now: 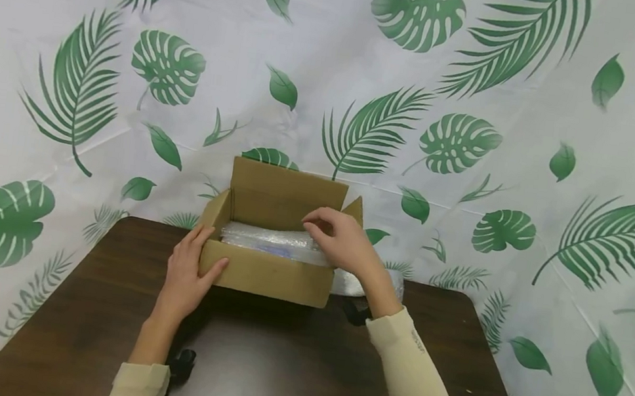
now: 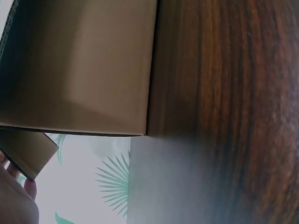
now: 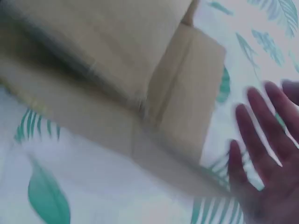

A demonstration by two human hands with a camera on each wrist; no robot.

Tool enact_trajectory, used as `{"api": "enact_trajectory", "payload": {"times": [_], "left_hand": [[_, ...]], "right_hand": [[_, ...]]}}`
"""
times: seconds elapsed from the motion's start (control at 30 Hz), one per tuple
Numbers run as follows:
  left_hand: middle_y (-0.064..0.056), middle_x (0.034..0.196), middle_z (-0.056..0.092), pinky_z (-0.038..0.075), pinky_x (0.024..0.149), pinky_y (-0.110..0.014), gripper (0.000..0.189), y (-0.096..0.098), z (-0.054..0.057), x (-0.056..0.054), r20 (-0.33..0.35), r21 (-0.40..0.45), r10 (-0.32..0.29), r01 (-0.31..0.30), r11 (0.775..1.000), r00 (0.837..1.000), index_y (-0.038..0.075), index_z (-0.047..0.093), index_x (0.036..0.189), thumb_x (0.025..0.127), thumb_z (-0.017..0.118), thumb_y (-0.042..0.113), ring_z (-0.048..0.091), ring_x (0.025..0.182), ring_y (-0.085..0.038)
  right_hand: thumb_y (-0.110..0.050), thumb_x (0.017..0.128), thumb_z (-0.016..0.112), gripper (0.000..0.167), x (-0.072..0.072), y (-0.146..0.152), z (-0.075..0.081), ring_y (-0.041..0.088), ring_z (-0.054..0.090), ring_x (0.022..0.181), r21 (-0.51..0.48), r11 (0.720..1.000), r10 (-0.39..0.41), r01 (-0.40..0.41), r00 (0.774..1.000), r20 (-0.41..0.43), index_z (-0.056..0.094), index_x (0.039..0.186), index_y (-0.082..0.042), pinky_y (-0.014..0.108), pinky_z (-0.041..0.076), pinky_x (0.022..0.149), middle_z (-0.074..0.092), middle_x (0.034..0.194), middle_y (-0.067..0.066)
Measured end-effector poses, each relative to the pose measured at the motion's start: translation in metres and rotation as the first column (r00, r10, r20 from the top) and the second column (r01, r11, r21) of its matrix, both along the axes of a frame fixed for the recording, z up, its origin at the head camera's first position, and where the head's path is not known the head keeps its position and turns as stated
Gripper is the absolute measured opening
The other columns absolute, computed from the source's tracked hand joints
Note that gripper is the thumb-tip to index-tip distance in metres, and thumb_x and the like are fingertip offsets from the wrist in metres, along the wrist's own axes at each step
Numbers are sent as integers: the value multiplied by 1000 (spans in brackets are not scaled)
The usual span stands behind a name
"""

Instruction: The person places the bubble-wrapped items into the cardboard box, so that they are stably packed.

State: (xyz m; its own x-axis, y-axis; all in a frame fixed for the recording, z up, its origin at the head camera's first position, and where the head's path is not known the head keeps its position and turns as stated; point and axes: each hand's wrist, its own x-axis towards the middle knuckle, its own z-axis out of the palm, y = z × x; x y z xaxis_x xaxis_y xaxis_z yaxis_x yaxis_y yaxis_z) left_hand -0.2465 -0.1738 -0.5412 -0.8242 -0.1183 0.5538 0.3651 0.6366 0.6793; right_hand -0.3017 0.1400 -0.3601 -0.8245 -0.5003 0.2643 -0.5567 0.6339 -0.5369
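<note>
An open cardboard box [image 1: 269,276] stands toward the far edge of the table, flaps raised at the back and sides. Inside lies clear bubble wrap [image 1: 265,236] with something bluish showing through. My left hand [image 1: 188,268] grips the box's front left corner, thumb on the front face. In the left wrist view, fingers hold a flap [image 2: 32,151] at the lower left. Over the box's right side hovers my right hand [image 1: 342,239], fingers loosely bent with nothing visible in them. The right wrist view is blurred; there the right hand [image 3: 268,163] has spread fingers beside a flap [image 3: 191,88].
More bubble wrap [image 1: 347,285] lies on the table just right of the box. The dark wooden table [image 1: 250,361] extends toward me. A white leaf-patterned curtain [image 1: 314,125] hangs close behind it. Black straps with small devices [image 1: 182,366] sit at the wrists.
</note>
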Motion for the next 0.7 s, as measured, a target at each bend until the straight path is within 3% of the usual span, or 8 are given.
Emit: {"api": "enact_trajectory", "payload": {"times": [0.07, 0.13, 0.27, 0.37, 0.43, 0.53, 0.6, 0.7], "left_hand": [[-21, 171, 35, 26, 114, -76, 75, 0, -1, 1, -6, -5, 2, -2, 1000, 1000, 19, 42, 163, 98, 79, 29, 36, 151, -53], [-23, 171, 35, 26, 114, -77, 75, 0, -1, 1, -6, -17, 1, -1, 1000, 1000, 18, 41, 163, 99, 78, 30, 36, 151, -54], [-25, 169, 37, 26, 118, -76, 73, -4, 5, 5, 2, -81, 21, -21, 996, 1000, 14, 42, 162, 99, 77, 32, 38, 150, -53], [-26, 169, 38, 28, 121, -74, 73, -8, 13, 7, 18, -133, 33, -31, 991, 999, 9, 43, 161, 100, 75, 34, 38, 152, -51], [-26, 169, 37, 30, 121, -72, 73, -10, 18, 7, 31, -148, 31, -26, 989, 999, 7, 42, 161, 102, 74, 35, 37, 153, -51], [-23, 172, 36, 33, 121, -70, 75, -10, 23, 6, 48, -145, 17, -10, 989, 999, 6, 41, 163, 102, 73, 35, 36, 156, -49], [-21, 173, 36, 34, 121, -69, 75, -9, 24, 5, 53, -138, 13, -6, 990, 999, 5, 42, 163, 102, 74, 36, 38, 156, -48], [-18, 174, 37, 34, 122, -68, 74, -6, 21, 1, 62, -121, -3, 11, 993, 998, 6, 43, 162, 102, 74, 37, 38, 157, -47]], "right_hand": [[-33, 110, 63, 21, 7, 17, 0, 19, 70, 109, -107, 994, -36, 27, 996, -84, 76, 122, -20, 53, 58, 99, 75, 117, -3], [-29, 111, 62, 21, 11, 36, -4, 18, 68, 108, -237, 970, -96, 58, 983, -155, 76, 120, -16, 50, 58, 98, 74, 118, 0], [-24, 112, 60, 24, 14, 73, -25, 13, 69, 101, -499, 857, -260, 130, 945, -200, 79, 114, -9, 33, 54, 92, 77, 115, 8], [-25, 112, 59, 27, 14, 97, -50, 12, 68, 95, -574, 793, -347, 203, 925, -152, 80, 108, -9, 28, 50, 88, 78, 108, 13], [-28, 112, 59, 27, 11, 111, -69, 14, 68, 100, -522, 814, -358, 254, 928, -107, 79, 109, -10, 32, 50, 90, 77, 110, 13], [-33, 112, 58, 31, 4, 128, -97, 24, 67, 119, -324, 904, -312, 281, 949, -47, 76, 123, -9, 49, 51, 105, 75, 126, 11], [-39, 111, 59, 41, -1, 136, -114, 34, 61, 135, -139, 951, -281, 276, 960, -12, 71, 136, -10, 62, 44, 112, 69, 143, 13], [-50, 105, 66, 63, -5, 147, -136, 45, 45, 152, 134, 956, -268, 260, 963, 42, 57, 156, -13, 76, 30, 117, 52, 163, 18]]}}
